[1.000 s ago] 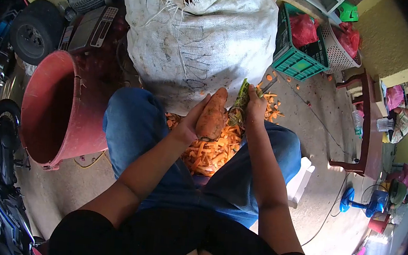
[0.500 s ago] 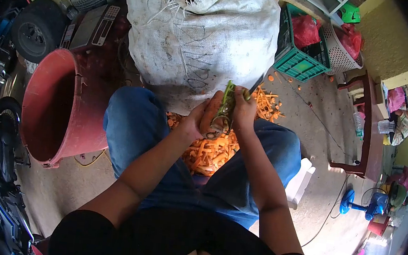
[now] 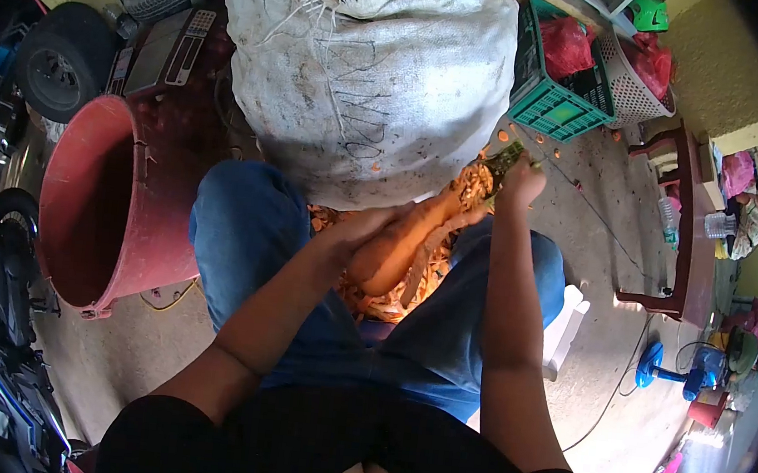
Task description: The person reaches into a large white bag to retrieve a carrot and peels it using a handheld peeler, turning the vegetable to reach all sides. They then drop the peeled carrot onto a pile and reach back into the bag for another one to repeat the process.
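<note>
My left hand is closed around the thick end of a large carrot, which lies tilted over the gap between my knees. Much of its upper side is bright orange, with brownish patches left near the hand. A long strip of peel hangs along its right side. Beyond the carrot's far end, my right hand is closed on a green peeler; its blade is hard to make out. Orange peelings are heaped below, between my legs.
A bulging white woven sack stands directly in front. To the left are a red bin, a scale and a wheel. A green crate and a white basket sit at the far right. Carrot bits lie on the floor.
My right hand has moved away to the right with the peeler, from beside the carrot to past its far end. The carrot has tilted over, showing bright orange flesh and a hanging strip.
</note>
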A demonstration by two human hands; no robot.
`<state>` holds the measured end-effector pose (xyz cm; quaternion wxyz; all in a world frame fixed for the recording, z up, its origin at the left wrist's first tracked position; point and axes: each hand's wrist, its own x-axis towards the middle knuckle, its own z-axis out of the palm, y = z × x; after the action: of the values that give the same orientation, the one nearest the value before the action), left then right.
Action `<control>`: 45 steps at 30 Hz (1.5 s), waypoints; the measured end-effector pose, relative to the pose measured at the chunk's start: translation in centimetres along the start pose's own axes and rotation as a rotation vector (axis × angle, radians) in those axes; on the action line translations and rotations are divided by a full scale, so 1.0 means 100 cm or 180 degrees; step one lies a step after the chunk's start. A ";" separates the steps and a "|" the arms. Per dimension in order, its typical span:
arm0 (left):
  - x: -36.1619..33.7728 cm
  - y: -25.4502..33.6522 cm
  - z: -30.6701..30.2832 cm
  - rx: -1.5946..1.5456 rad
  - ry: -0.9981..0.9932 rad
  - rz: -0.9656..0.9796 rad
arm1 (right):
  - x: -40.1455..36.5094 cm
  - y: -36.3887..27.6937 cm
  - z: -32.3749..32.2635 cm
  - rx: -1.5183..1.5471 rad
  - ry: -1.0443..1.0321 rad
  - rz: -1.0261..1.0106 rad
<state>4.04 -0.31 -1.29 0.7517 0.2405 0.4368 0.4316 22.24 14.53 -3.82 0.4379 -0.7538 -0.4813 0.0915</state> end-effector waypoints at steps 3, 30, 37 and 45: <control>-0.005 0.021 -0.001 -0.1041 -0.0277 -0.0651 | -0.007 -0.013 -0.008 0.1582 -0.0520 0.0794; 0.028 -0.005 -0.022 -0.1829 -0.0726 -0.0121 | -0.051 -0.038 -0.017 0.2670 -0.1558 0.0415; 0.025 -0.004 -0.024 -0.1979 -0.0522 -0.0493 | -0.104 -0.056 -0.017 0.1573 -0.1941 -0.0498; -0.011 0.014 0.006 -0.0137 -0.0245 -0.0318 | 0.002 -0.017 -0.021 0.0843 -0.0162 0.0074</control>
<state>3.67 -0.53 0.53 0.7936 0.2187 0.4096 0.3933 22.40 13.73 -1.25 0.5201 -0.6924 -0.4672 0.1784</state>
